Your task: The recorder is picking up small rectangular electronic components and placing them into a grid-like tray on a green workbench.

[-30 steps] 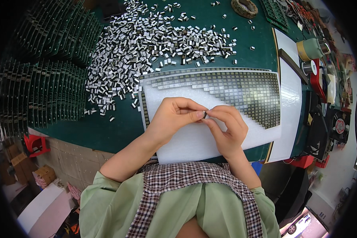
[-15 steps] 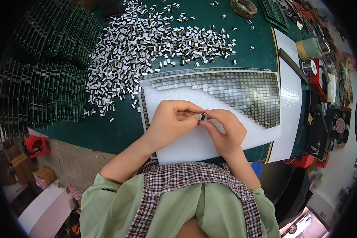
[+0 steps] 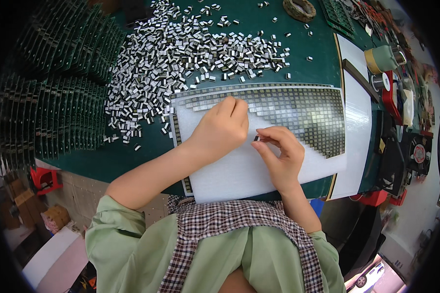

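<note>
My right hand (image 3: 280, 156) pinches one small dark component (image 3: 256, 138) between thumb and forefinger over the white foam sheet (image 3: 239, 168). My left hand (image 3: 222, 129) rests on the sheet just left of it, fingertips up near the laid rows; whether it holds a piece I cannot tell. Rows of the small dark components (image 3: 308, 115) cover the sheet's upper right in a stepped block. A big loose heap of the same small silver-and-dark components (image 3: 181, 53) lies on the green table beyond the sheet.
Stacks of green circuit boards (image 3: 49, 97) fill the left side of the table. A tape roll (image 3: 300, 9) lies at the far edge. Spools, a green cup (image 3: 381, 58) and red tools crowd the right side. A white board (image 3: 359, 122) lies under the sheet's right end.
My hands, joined at the piece before, have parted. The left hand has moved up toward the laid rows, while the right hand keeps the small component.
</note>
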Action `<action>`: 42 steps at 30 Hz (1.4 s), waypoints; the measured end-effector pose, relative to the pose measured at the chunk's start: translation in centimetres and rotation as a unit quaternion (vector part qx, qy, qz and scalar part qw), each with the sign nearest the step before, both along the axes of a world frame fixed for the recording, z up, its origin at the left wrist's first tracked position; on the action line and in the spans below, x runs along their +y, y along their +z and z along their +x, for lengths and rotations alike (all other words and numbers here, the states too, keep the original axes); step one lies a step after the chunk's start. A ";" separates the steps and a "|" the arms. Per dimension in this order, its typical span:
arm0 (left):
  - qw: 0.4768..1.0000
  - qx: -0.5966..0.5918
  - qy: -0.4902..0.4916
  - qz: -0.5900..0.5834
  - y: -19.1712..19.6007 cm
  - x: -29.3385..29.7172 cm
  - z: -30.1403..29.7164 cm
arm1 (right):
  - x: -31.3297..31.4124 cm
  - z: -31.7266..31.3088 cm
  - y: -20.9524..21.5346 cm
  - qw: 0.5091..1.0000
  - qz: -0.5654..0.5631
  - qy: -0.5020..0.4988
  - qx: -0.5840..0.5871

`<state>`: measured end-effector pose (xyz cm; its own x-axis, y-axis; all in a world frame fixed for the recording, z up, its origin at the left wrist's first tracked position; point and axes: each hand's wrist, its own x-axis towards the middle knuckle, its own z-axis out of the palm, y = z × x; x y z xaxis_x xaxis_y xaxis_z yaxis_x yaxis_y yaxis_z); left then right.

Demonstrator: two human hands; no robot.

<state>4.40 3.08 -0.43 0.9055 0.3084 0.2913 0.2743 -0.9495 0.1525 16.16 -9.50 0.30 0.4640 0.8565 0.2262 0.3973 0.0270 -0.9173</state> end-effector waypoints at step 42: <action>0.646 -0.250 0.183 -0.698 0.5 1.3 -4.3 | -7.9 1.7 1.7 0.978 0.045 -0.158 -0.130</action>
<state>0.12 4.41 0.03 0.5982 0.7526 -0.2751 0.0273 0.3240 0.9457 17.83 -17.42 2.03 0.6191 0.6510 0.4393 0.6181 -0.0588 -0.7839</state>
